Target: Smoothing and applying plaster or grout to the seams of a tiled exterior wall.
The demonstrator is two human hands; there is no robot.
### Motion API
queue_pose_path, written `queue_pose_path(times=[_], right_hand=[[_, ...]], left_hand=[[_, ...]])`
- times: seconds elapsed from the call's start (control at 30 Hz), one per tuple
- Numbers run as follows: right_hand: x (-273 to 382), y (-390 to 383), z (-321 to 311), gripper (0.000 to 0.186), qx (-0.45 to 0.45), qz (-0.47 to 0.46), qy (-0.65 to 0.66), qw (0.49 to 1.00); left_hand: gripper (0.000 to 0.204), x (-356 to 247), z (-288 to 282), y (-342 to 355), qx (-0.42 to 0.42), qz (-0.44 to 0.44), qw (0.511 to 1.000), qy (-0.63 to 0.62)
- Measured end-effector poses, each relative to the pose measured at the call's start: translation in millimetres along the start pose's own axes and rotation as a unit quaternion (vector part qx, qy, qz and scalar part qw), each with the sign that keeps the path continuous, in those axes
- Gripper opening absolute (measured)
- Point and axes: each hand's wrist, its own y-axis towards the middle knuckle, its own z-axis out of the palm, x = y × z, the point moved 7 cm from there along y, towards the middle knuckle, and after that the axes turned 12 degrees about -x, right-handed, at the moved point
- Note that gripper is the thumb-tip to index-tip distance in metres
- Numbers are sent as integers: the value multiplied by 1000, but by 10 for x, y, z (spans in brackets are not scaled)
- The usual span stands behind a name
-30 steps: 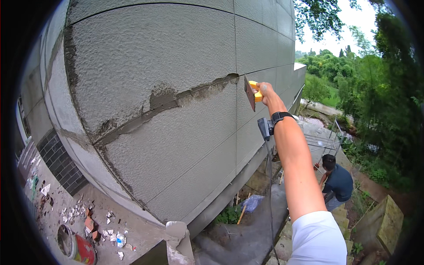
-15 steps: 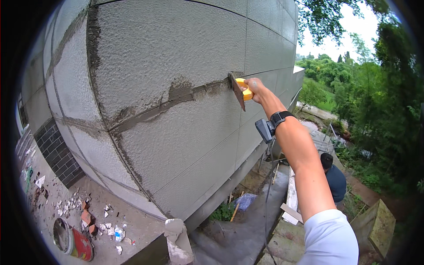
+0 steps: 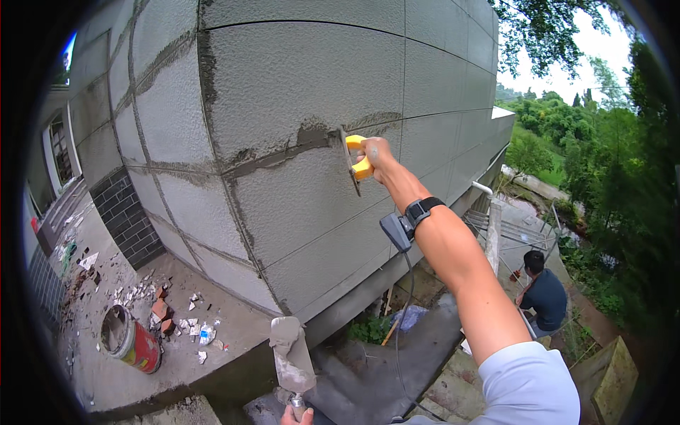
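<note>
My right hand (image 3: 380, 157), fingers wrapped around the yellow handle of a plastering trowel (image 3: 362, 169), is stretched out to the wall. The trowel's thin blade stands nearly edge-on to my view at the horizontal joint, seemingly against the surface. Wet grey mortar (image 3: 265, 162) fills this joint to the blade's left and smears onto the panels. At the bottom edge, my left hand (image 3: 297, 416) grips a second trowel (image 3: 292, 360), its broad blade pointing up and coated with grey mortar. Only the fingers of that hand show.
Grey textured panels (image 3: 312, 78) meet at a corner on the left. A red bucket (image 3: 144, 348) stands on the ledge beside broken bricks (image 3: 162, 309) and rubble. Below right, another person (image 3: 545, 294) crouches near metal scaffolding. A cable hangs from my right wrist device (image 3: 398, 232).
My right hand has drawn the plastering trowel leftward along the joint. My left hand has come into view with its trowel. The view has shifted, showing more on the left.
</note>
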Motion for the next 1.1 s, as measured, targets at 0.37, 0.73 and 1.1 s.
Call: queue_pose_path(times=[0.37, 0.73, 1.1], right_hand=[[-119, -341, 748, 34, -3, 78, 105, 991], [130, -1803, 1841, 32, 44, 61, 57, 996], [-240, -2942, 1483, 43, 342, -2, 51, 938]], left_hand=[[36, 120, -390, -305, -92, 5, 996, 11], [25, 410, -371, -293, -129, 29, 990, -57], [24, 516, -569, -499, -156, 21, 984, -82]])
